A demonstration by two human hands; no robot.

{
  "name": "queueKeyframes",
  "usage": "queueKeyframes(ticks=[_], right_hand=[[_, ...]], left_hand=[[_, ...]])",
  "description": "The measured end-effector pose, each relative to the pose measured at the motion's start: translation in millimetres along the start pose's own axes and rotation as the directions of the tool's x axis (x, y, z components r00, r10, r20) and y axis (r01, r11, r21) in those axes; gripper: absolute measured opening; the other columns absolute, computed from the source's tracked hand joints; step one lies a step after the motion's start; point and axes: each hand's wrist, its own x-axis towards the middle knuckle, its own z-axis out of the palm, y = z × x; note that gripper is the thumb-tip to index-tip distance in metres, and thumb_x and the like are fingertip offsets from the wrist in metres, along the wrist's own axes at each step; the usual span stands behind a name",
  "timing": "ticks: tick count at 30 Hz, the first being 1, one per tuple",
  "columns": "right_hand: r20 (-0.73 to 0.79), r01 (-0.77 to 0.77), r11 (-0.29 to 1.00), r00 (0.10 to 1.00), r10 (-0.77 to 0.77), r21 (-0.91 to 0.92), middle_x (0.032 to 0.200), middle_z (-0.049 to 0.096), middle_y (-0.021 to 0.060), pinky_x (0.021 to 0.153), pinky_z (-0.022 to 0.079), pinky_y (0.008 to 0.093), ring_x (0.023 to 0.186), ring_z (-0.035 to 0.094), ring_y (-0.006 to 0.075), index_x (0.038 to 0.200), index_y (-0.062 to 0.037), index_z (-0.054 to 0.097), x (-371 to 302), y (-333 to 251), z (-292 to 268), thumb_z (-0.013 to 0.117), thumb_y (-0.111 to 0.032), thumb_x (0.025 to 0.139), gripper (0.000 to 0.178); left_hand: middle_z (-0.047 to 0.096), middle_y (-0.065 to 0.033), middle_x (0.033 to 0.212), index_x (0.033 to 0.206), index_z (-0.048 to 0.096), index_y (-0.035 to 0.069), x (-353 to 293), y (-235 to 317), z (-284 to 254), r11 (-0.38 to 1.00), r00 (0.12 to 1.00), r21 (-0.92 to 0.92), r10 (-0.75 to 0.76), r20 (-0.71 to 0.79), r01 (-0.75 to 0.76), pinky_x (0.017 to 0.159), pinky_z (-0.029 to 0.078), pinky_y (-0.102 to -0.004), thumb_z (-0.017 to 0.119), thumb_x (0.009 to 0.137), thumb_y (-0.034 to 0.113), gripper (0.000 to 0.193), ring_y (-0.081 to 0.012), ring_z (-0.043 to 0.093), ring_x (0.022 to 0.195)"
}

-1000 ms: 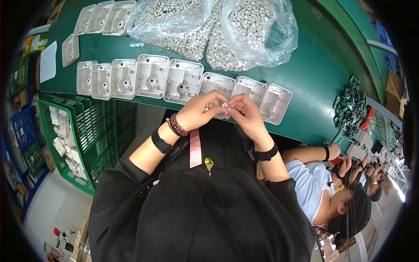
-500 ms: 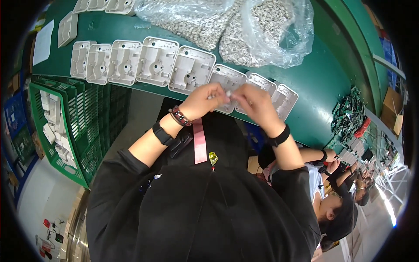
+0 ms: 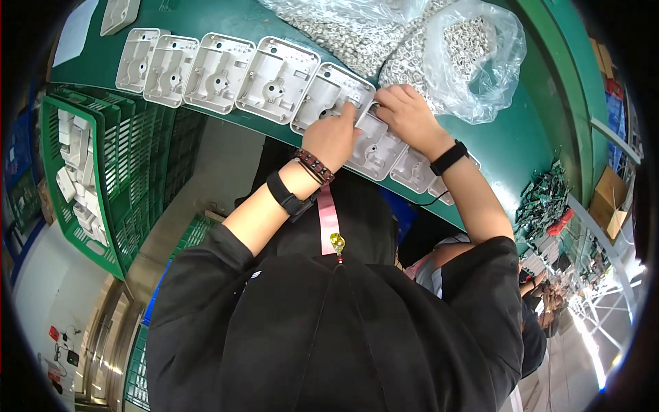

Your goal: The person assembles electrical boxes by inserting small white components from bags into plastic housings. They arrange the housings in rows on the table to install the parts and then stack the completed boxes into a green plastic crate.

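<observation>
head view, looking down: my left hand (image 3: 328,141) lies over the right part of a pale grey tray (image 3: 328,88), fifth from the left in a row along the green table (image 3: 213,19), its index finger pointing away from me. my right hand (image 3: 412,122) comes in from the right, fingers curled, tips at the far end of the sixth tray (image 3: 374,152), near the left fingertip. both trays run lengthwise away from me, far ends leaning right; the right hand is nearer the heap of small pale parts (image 3: 405,67) beyond. i cannot tell how tightly either hand is closed or whether it has hold of anything, as the fingertips are partly hidden. against the frame half a second ago, where both hands meet around a small pale piece, they now sit apart at the trays, and i cannot see that piece.
</observation>
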Motion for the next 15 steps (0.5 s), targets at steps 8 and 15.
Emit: queueKeyframes(ticks=[8, 15], right_hand=[[-0.02, -0.288, 0.869, 0.946, 0.323, 0.402, 0.099, 0.052, 0.0069, 0.085, 0.038, 0.0321, 0.099, 0.048, 0.025, 0.091, -0.0053, 0.061, -24.2, -10.6, -35.4, 0.057, -0.001, 0.067, 0.025], [-0.1, -0.373, 0.476, 0.695, 0.712, 0.797, 0.09, 0.052, 0.0094, 0.072, 0.041, 0.0293, 0.08, 0.052, 0.0212, 0.091, -0.0027, 0.057, 13.1, -98.0, -38.7, 0.062, 0.0, 0.07, 0.022]], left_hand=[[0.058, -0.0104, 0.064, 0.102, 0.043, 0.007, -4.8, -5.6, -3.1, 0.981, 0.987, -0.141, 0.116, -0.108, -0.131, 0.05, 0.044, -0.0357, 0.058, 0.08, 0.029, 0.035, -0.0262, 0.058, 0.058], [0.054, -0.0038, 0.073, 0.109, 0.041, 0.004, -1.8, -15.6, -30.1, 0.537, 0.952, -0.842, 0.23, 0.2, 0.047, 0.051, 0.04, -0.0232, 0.045, 0.086, 0.044, 0.046, -0.0111, 0.048, 0.054]])
